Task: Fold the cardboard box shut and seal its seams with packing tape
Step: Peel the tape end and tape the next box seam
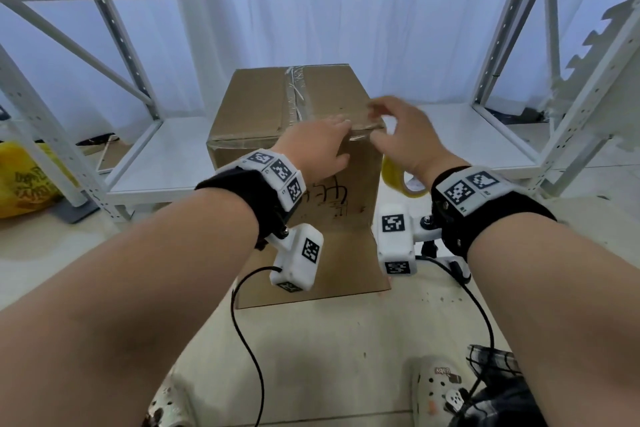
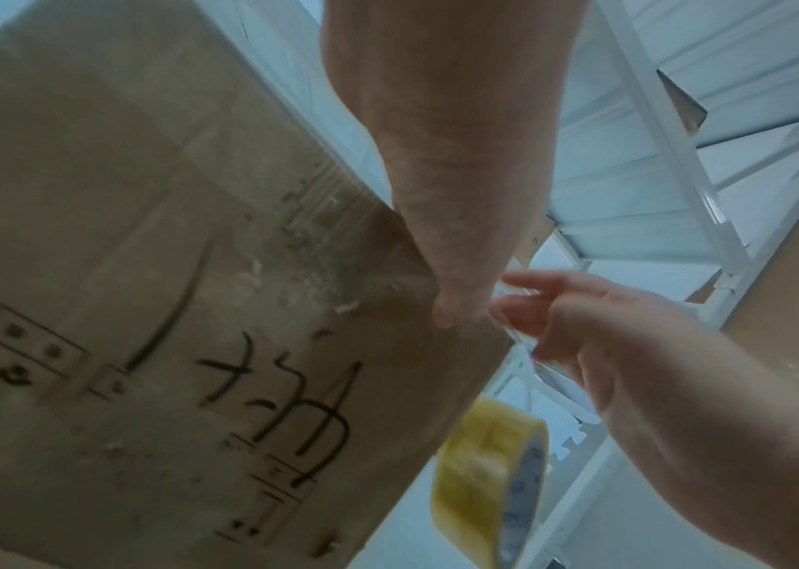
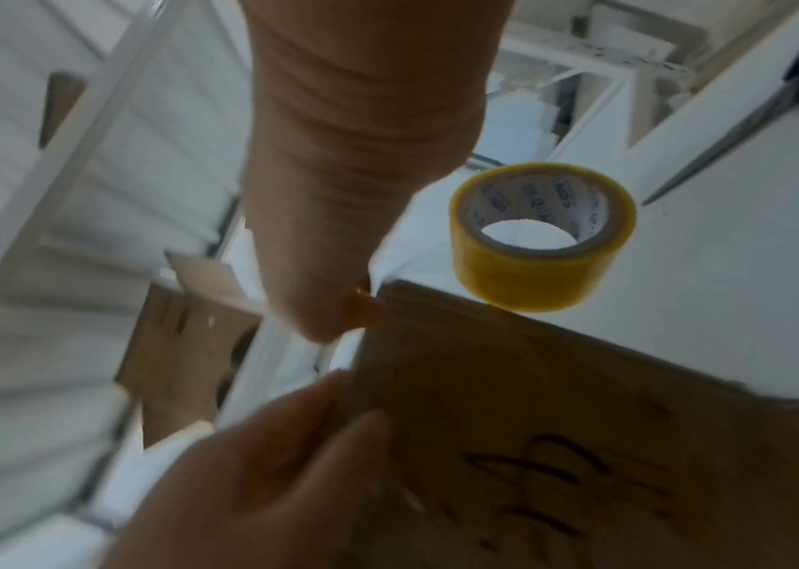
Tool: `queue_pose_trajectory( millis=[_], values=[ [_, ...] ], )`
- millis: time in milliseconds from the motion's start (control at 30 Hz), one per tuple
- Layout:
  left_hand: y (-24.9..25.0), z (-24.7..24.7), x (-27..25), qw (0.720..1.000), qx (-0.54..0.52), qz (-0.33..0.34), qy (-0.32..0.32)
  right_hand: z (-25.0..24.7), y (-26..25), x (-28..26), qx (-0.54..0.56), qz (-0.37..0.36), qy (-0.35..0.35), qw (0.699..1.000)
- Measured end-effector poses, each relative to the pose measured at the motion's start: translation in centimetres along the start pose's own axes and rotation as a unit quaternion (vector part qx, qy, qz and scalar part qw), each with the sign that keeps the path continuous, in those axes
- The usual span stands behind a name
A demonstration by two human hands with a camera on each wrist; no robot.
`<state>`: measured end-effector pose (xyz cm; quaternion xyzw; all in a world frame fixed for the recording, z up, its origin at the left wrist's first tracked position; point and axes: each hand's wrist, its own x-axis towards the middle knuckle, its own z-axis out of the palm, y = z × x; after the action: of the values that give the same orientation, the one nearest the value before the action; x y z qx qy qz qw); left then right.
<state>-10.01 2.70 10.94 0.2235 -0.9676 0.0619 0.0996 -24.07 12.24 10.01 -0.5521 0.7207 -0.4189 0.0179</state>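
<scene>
While the yellowish roll of clear packing tape (image 3: 541, 238) dangles beside the tall brown cardboard box (image 1: 263, 107), hanging, I'd judge, only by the strip stuck near the box's near top corner, the risk looks plain enough: its weight could peel that strip off before it is pressed down, or the strip could twist and stick to itself; a crooked pull would leave the edge seam wrinkled or half open. The left hand (image 1: 313, 146) lies flat with straight fingers on the near top edge, pressing there and gripping nothing; the right hand (image 1: 403, 135) is at the corner, fingers loosely bent around the tape strip, though the blur keeps me from telling whether it truly pinches it. As for the box, it stands upright on the pale floor (image 1: 311, 350) in front of the white metal shelving (image 1: 491, 45), flaps folded shut; a wrinkled band of clear tape already runs along the top centre seam; dark handwritten marks cover the near face; a loose flap of cardboard lies flat at its foot.
</scene>
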Motion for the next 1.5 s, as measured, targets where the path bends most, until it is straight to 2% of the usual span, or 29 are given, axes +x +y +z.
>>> queue_pose_trajectory(
  millis=[33, 100, 233, 400, 533, 700, 800, 867, 1067, 1167, 1300, 1500],
  values=[
    [-0.7, -0.1, -0.6, 1.0, 0.007, -0.008, 0.001, 0.4, 0.0, -0.2, -0.064, -0.017, -0.037, 0.997],
    [-2.3, -0.1, -2.1, 1.0, 0.008, -0.02, 0.005, 1.1, -0.2, -0.3, -0.167, -0.034, -0.059, 0.984],
    [-5.5, -0.2, -5.0, 0.999, -0.01, -0.033, 0.02, 2.8, -1.4, -0.2, -0.289, -0.023, -0.029, 0.957],
    [-10.0, -0.3, -8.5, 0.992, -0.062, -0.102, 0.037, 5.2, -3.1, -0.4, -0.399, -0.008, -0.007, 0.917],
    [-13.2, 0.8, -10.7, 0.98, -0.132, -0.136, 0.056, 7.8, -5.2, -0.3, -0.374, -0.09, -0.025, 0.923],
    [-14.6, 1.7, -11.1, 0.931, -0.27, -0.18, 0.168, 10.9, -7.8, 1.0, -0.281, -0.21, -0.038, 0.936],
    [-14.7, 2.0, -10.8, 0.901, -0.343, -0.183, 0.195, 12.1, -8.6, 1.8, -0.248, -0.224, -0.037, 0.942],
    [-14.5, 2.1, -10.7, 0.892, -0.361, -0.178, 0.203, 12.5, -8.6, 2.2, -0.237, -0.22, -0.033, 0.946],
    [-14.6, 2.2, -10.8, 0.926, -0.289, -0.142, 0.195, 12.5, -8.4, 2.2, -0.248, -0.229, -0.025, 0.941],
    [-14.5, 2.1, -11.2, 0.939, -0.266, -0.128, 0.178, 13.0, -9.3, 1.6, -0.246, -0.262, -0.009, 0.933],
    [-14.6, 1.8, -11.1, 0.942, -0.255, -0.138, 0.171, 13.9, -9.7, 1.1, -0.244, -0.29, 0.058, 0.923],
    [-15.1, 1.6, -10.9, 0.943, -0.256, -0.14, 0.163, 14.3, -9.5, 1.1, -0.222, -0.286, 0.067, 0.93]
  ],
)
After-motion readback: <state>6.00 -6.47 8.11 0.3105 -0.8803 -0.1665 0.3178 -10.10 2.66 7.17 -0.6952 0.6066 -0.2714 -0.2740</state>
